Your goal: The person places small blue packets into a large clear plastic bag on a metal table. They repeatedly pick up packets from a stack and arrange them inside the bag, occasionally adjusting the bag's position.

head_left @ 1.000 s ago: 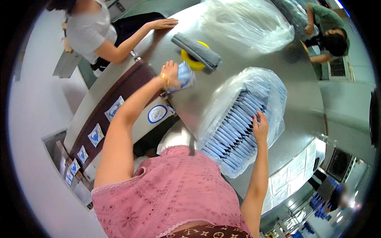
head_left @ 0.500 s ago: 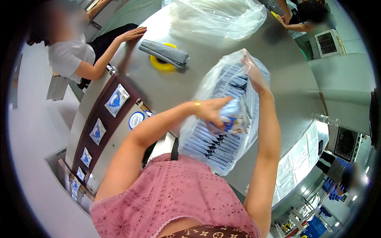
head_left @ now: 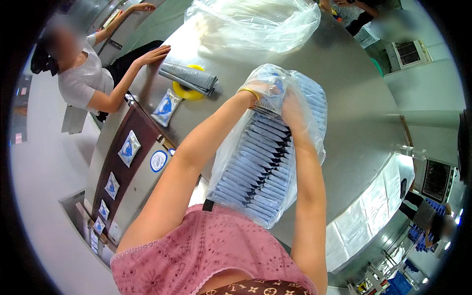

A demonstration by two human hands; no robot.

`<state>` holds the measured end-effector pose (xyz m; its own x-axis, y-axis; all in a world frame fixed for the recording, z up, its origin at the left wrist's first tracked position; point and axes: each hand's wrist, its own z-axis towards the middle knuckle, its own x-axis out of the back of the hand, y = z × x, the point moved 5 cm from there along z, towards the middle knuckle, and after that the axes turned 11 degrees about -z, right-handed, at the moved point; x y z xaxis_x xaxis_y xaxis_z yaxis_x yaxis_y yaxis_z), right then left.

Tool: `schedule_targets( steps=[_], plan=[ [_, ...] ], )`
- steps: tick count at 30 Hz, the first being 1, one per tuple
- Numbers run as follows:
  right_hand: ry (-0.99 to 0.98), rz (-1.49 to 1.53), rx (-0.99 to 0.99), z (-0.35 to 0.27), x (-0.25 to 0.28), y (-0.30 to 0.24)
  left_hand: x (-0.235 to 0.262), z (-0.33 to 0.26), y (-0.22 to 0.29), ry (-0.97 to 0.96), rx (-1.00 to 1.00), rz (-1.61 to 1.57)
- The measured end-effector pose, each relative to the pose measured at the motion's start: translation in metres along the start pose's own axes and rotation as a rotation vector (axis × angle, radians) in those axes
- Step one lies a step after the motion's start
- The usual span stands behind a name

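Observation:
A large clear plastic bag lies on the metal table in front of me, filled with rows of blue-and-white packets standing on edge. At its far end, my left hand reaches in under the film and grips a packet whose printed side shows through the plastic. Close beside it, my right hand is also inside the bag, against the packets. Its fingers are blurred and partly covered by film and packets.
At left, a brown conveyor belt carries several packets; one loose packet lies past its end. A grey roll rests on yellow tape. Another clear bag is at the back. A person sits at left; white sheeting lies right.
My left hand has carried the packet forward into the bag's far end. My right hand has come down beside it. A packet has slid off the belt onto the table.

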<state>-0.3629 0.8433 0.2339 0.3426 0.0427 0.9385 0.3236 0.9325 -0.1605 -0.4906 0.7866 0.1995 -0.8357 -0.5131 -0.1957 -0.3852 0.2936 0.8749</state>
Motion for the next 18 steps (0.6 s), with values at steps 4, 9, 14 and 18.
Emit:
schedule_targets(
  steps=[4,9,14,18],
  plan=[
    [-0.163,0.230,-0.238,0.019,0.001,0.011,-0.003,0.020,0.008,-0.017,0.004,0.029],
    [-0.441,-0.100,-0.068,-0.009,-0.025,0.014,-0.018,0.066,0.015,0.040,-0.217,0.574],
    [-0.362,0.052,-0.174,-0.031,-0.050,0.025,-0.039,0.073,0.031,0.085,-0.669,1.049],
    [-0.390,-0.007,-0.094,-0.032,-0.038,0.024,-0.021,0.049,0.040,-0.282,-0.753,1.099]
  ],
)
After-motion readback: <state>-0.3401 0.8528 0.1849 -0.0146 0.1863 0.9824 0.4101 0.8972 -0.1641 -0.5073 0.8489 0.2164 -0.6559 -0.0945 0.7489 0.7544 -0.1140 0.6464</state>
